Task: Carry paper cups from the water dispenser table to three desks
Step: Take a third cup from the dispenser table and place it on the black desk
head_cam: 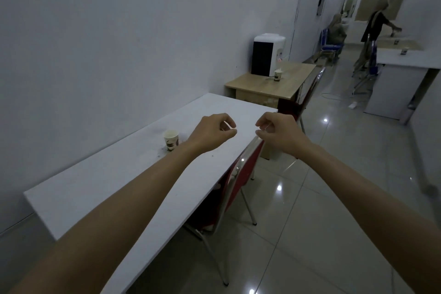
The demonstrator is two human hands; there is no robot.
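Observation:
A paper cup (171, 139) with a dark print stands upright on the white desk (114, 184) along the left wall. My left hand (213, 132) hovers just right of it, fingers curled loosely, holding nothing. My right hand (278, 130) is held out beside it over the desk's edge, also loosely curled and empty. Farther back, a second paper cup (278, 74) stands on the wooden table (265, 87) in front of the white and black water dispenser (267, 55).
A red chair (235, 186) is tucked under the white desk below my hands, another red chair (303, 100) by the wooden table. Glossy tiled floor (322, 198) runs to the right. Another white desk (405, 74) and two people (374, 28) are at the far right.

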